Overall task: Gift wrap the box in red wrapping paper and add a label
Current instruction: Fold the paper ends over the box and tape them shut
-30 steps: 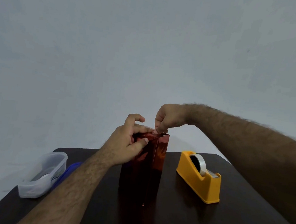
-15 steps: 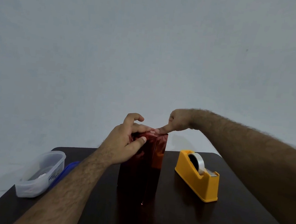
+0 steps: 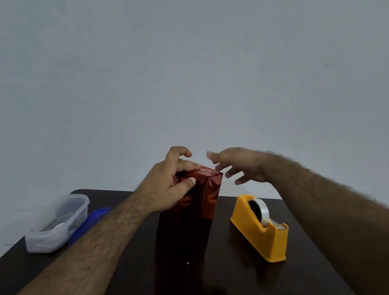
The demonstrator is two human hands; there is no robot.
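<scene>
the box (image 3: 188, 215), wrapped in red paper, is stood upright near the middle of the table (image 3: 234, 289). its top left corner is gripped by the left hand (image 3: 168, 183), thumb pressed on the near face and fingers curled over the top. the right hand (image 3: 237, 163) is held just beside the top right edge, fingers spread and loose, nothing held. a yellow tape dispenser (image 3: 260, 228) is set toward the right edge; a clear tub (image 3: 56, 223) at the left edge.
</scene>
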